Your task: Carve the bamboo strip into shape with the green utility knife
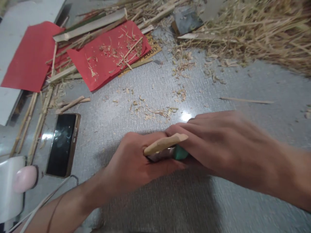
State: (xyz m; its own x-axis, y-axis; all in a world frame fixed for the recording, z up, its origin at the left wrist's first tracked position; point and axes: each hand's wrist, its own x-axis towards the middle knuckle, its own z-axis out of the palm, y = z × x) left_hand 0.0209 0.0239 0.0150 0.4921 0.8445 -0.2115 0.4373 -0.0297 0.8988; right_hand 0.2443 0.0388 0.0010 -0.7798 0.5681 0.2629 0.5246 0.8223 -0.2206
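Just below the middle of the view, both hands meet over the grey table. My left hand [136, 158] is closed around a pale carved piece of wood [165, 144], which tapers to a point on the right. My right hand [218, 145], slightly blurred, is wrapped around the green handle of a knife [180, 153]. A short stretch of its metal blade shows beside the wood, between the two hands. The blade's tip is hidden in my left hand, and most of the handle is covered by my right fingers.
Wood shavings [160, 111] litter the table beyond my hands. A phone [62, 145], a pink rounded case [25, 178] and a white cable [46, 200] lie at left. Red envelopes [104, 55], split sticks [97, 26] and a straw heap [262, 32] fill the far side.
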